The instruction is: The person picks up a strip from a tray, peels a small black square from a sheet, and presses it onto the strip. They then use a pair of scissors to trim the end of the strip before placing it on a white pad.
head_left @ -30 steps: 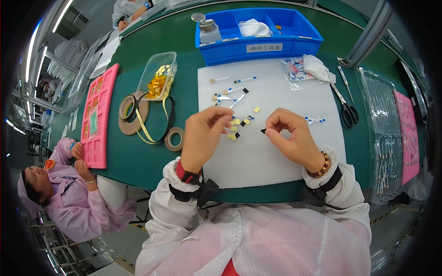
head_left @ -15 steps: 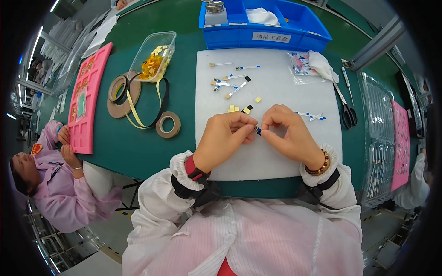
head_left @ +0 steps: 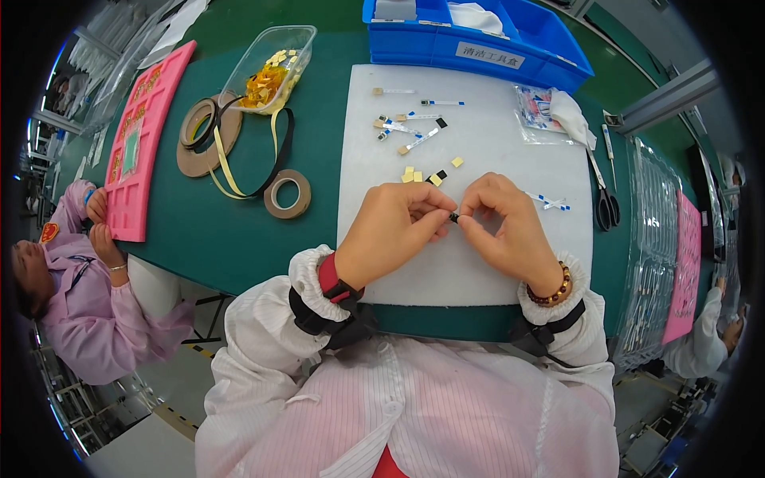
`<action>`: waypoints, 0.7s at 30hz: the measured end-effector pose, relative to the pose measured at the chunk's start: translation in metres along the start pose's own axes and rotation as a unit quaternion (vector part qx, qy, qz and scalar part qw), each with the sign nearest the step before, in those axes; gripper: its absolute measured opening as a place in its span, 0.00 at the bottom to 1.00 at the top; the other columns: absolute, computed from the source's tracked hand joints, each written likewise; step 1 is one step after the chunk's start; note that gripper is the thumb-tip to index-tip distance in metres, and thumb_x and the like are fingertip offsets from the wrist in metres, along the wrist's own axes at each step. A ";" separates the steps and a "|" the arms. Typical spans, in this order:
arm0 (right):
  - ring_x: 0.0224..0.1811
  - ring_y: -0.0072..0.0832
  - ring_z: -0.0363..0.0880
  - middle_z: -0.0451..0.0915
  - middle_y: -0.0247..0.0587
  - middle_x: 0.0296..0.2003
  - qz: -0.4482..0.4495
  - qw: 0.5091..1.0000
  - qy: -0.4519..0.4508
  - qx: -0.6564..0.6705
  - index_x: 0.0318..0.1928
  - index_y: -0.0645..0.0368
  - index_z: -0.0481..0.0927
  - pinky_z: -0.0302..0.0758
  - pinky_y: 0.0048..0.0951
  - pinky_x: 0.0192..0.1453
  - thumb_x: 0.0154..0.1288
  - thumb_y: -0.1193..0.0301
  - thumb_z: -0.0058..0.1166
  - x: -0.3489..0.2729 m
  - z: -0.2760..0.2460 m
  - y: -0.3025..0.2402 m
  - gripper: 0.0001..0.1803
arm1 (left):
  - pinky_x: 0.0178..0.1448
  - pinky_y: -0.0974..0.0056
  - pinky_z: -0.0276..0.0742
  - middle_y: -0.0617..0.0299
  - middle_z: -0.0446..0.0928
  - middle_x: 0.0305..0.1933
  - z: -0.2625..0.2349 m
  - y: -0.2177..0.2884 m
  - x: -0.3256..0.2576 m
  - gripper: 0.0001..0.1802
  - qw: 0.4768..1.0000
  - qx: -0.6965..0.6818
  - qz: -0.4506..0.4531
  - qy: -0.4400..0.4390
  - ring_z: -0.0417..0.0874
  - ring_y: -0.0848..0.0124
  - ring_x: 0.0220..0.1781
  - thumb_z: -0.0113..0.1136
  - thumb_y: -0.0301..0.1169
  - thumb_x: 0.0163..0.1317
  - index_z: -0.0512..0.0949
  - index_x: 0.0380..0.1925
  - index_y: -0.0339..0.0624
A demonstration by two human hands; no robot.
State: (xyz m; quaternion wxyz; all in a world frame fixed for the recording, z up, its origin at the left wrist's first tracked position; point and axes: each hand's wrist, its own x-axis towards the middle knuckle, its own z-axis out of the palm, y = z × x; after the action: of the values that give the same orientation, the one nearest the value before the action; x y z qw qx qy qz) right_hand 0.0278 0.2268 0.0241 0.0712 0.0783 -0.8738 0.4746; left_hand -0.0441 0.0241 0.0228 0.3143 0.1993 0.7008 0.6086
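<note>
Head view: a tiny black part (head_left: 453,216) is pinched between the fingertips of the left hand (head_left: 396,227) and the right hand (head_left: 508,225), just above the near-middle of the white foam mat (head_left: 478,279). Both hands are curled, thumbs and forefingers pressed together on the part; nothing else is held.

Handling, judged: the part looks very light and small, likely stiff, easily dropped or flicked away. Best held by its ends with fingertip pads, low over the mat so a slip is caught. Whether it is fragile cannot be told.

Clutter just far of the hands: small yellow squares (head_left: 412,174), then thin strips with blue ends (head_left: 414,127). More strips (head_left: 548,201) lie just right of the right hand. Scissors (head_left: 606,199) sit at the mat's right edge, tape roll (head_left: 287,193) on the green table (head_left: 239,231) to the left, blue bin (head_left: 478,48) at the far edge.

Open room: bare mat near of the hands, up to its near edge; little margin on the far side. A co-worker in pink (head_left: 72,271) is well apart, far left.
</note>
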 end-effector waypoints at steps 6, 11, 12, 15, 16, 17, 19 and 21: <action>0.37 0.33 0.74 0.77 0.38 0.33 0.007 1.000 0.003 -0.011 0.33 0.60 0.80 0.71 0.32 0.39 0.57 0.77 0.63 0.000 -0.002 -0.005 0.04 | 0.46 0.69 0.87 0.57 0.87 0.39 0.001 0.002 0.000 0.09 1.000 -0.001 0.002 0.000 0.89 0.74 0.39 0.61 0.21 0.70 0.85 0.46 0.27; 0.36 0.32 0.74 0.76 0.38 0.33 0.003 1.000 0.012 -0.023 0.32 0.60 0.80 0.71 0.31 0.37 0.56 0.78 0.63 0.000 0.000 -0.003 0.05 | 0.45 0.69 0.86 0.58 0.87 0.38 0.002 0.001 0.000 0.09 1.000 -0.003 0.003 0.005 0.89 0.74 0.39 0.61 0.21 0.70 0.85 0.46 0.27; 0.36 0.32 0.74 0.76 0.38 0.33 0.003 1.000 0.011 -0.023 0.32 0.60 0.80 0.71 0.31 0.37 0.56 0.78 0.63 0.000 0.000 -0.003 0.05 | 0.45 0.69 0.86 0.58 0.87 0.38 0.002 0.001 0.000 0.09 1.000 -0.004 0.002 0.005 0.89 0.74 0.39 0.61 0.21 0.70 0.85 0.46 0.27; 0.34 0.31 0.74 0.76 0.38 0.33 -0.002 1.000 0.017 -0.024 0.32 0.60 0.80 0.71 0.30 0.36 0.56 0.78 0.63 0.000 0.001 -0.002 0.05 | 0.45 0.69 0.86 0.58 0.87 0.38 0.002 0.000 0.000 0.09 1.000 -0.011 0.003 0.010 0.89 0.74 0.39 0.61 0.21 0.70 0.85 0.46 0.28; 0.34 0.31 0.74 0.76 0.38 0.32 -0.001 1.000 0.019 -0.022 0.32 0.60 0.79 0.71 0.30 0.36 0.56 0.78 0.63 0.000 0.001 -0.002 0.05 | 0.45 0.69 0.86 0.58 0.87 0.38 0.002 0.000 0.000 0.09 1.000 -0.009 0.000 0.011 0.89 0.74 0.39 0.62 0.21 0.70 0.85 0.46 0.28; 0.33 0.31 0.74 0.76 0.38 0.32 0.001 1.000 0.021 -0.021 0.32 0.60 0.79 0.71 0.30 0.35 0.56 0.78 0.64 -0.001 0.001 -0.002 0.05 | 0.45 0.69 0.86 0.58 0.87 0.38 0.003 0.001 0.000 0.09 1.000 -0.008 -0.003 0.012 0.89 0.74 0.39 0.62 0.21 0.70 0.85 0.45 0.28; 0.33 0.31 0.74 0.76 0.38 0.32 0.000 1.000 0.021 -0.022 0.32 0.60 0.79 0.71 0.30 0.35 0.56 0.79 0.64 -0.001 0.001 -0.002 0.05 | 0.45 0.69 0.86 0.58 0.87 0.38 0.003 0.001 0.000 0.09 1.000 -0.010 -0.002 0.011 0.89 0.74 0.39 0.62 0.21 0.69 0.85 0.45 0.28; 0.33 0.31 0.74 0.76 0.38 0.32 -0.001 1.000 0.022 -0.023 0.32 0.60 0.79 0.71 0.30 0.35 0.55 0.79 0.64 -0.001 0.001 -0.002 0.05 | 0.45 0.69 0.86 0.58 0.87 0.38 0.003 0.001 0.000 0.09 1.000 -0.012 -0.001 0.011 0.89 0.74 0.39 0.62 0.21 0.69 0.85 0.45 0.28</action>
State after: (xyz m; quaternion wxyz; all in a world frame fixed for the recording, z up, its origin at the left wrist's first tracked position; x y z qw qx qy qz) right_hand 0.0290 0.2245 0.0250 0.0925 0.0668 -0.8825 0.4563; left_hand -0.0423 0.0265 0.0234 0.3097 0.1877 0.6968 0.6191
